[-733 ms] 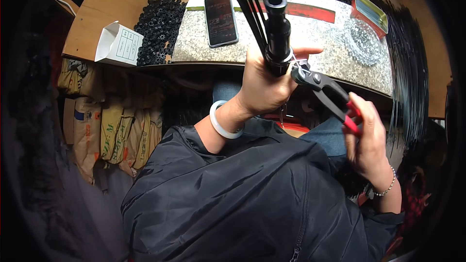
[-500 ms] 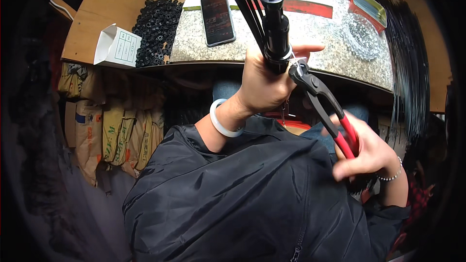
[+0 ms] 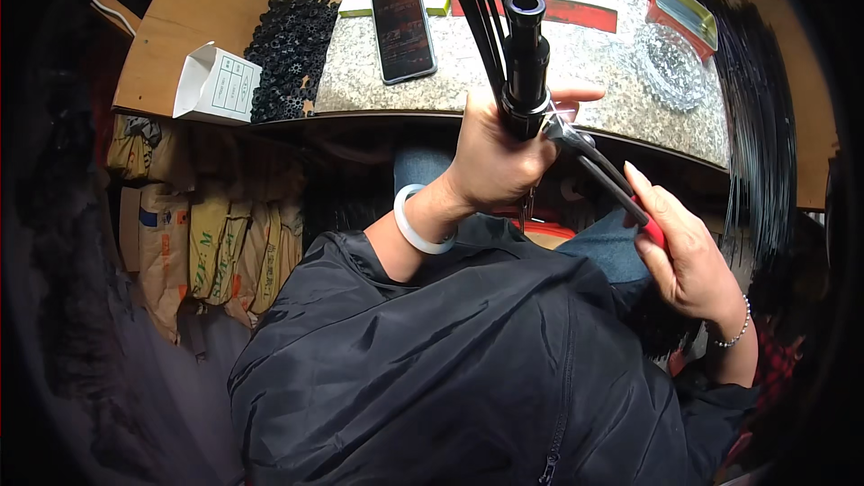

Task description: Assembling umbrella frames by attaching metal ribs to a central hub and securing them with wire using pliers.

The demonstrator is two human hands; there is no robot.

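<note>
My left hand (image 3: 495, 162) is wrapped around the lower end of a black umbrella frame (image 3: 526, 63). Its hollow tube points up, and thin black ribs fan away above my fingers; the index finger sticks out to the right. My right hand (image 3: 688, 256) grips a pair of pincers (image 3: 607, 178) by red handles, which are nearly together. The dark jaws meet the collar at the tube's base, where a short bit of light wire shows. Whether the jaws bite the wire cannot be made out.
On the stone-topped table (image 3: 576, 67) lie a phone (image 3: 404, 33), a red strip (image 3: 567, 13), a glass dish (image 3: 670, 72) and a red tin (image 3: 682, 18). Left are a heap of black notched parts (image 3: 292, 58) and a white box (image 3: 216, 83). Long thin rods (image 3: 756, 126) hang off the right.
The pincers' handles have swung closer together, and my right hand has turned and risen over them. My left hand and the umbrella frame have shifted slightly right and down.
</note>
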